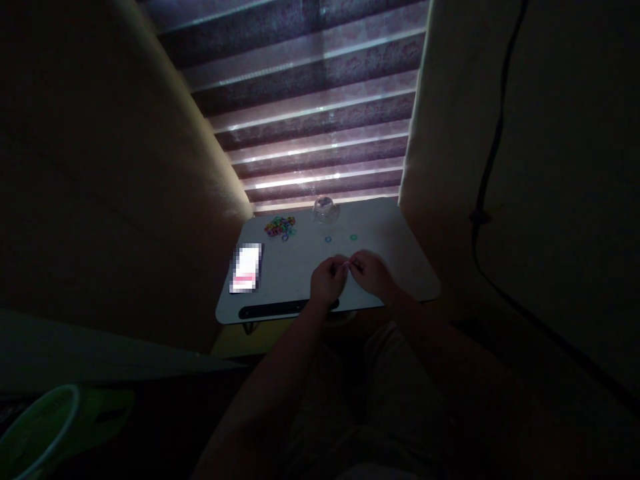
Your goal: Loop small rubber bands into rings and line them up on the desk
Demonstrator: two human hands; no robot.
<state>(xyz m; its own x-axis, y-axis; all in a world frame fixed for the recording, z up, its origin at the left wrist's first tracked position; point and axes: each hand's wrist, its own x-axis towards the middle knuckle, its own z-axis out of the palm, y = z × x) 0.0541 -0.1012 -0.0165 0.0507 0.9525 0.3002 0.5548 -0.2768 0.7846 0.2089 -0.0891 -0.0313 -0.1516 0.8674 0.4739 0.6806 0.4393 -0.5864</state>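
I can't make out any writing here; the lit phone (247, 268) on the desk (285, 280) shows only blurred blocks.

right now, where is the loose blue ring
In the head view, the blue ring lies near the middle of the white table, left of the green ring and on the person's side of the clear container.

Lit phone (247, 268) sits on wht tbl (400, 243), striped blind (310, 110) bhnd

The forearms (280, 363) are bare, the legwear (393, 363) drab (deep shadow blurs it).
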